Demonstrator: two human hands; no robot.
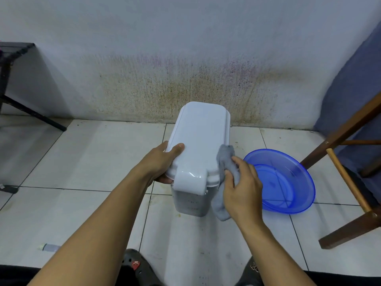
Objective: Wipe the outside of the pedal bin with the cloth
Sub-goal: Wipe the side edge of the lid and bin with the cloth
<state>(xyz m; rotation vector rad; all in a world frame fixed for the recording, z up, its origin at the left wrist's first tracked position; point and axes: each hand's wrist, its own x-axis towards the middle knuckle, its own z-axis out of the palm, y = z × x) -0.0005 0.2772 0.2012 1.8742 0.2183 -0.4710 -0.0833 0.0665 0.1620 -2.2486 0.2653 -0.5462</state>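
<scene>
A white pedal bin stands on the tiled floor with its lid closed, near the stained wall. My left hand grips the lid's left edge, thumb on top and fingers curled under the rim. My right hand holds a grey cloth against the bin's right side, near the lid's rim. The cloth's lower end hangs down beside the bin's front right corner. The pedal is hidden.
A blue plastic basin lies on the floor just right of the bin. A wooden chair frame with dark blue fabric stands at the right. A black metal stand is at the left. My dark clogs are below. A small bottle lies at lower left.
</scene>
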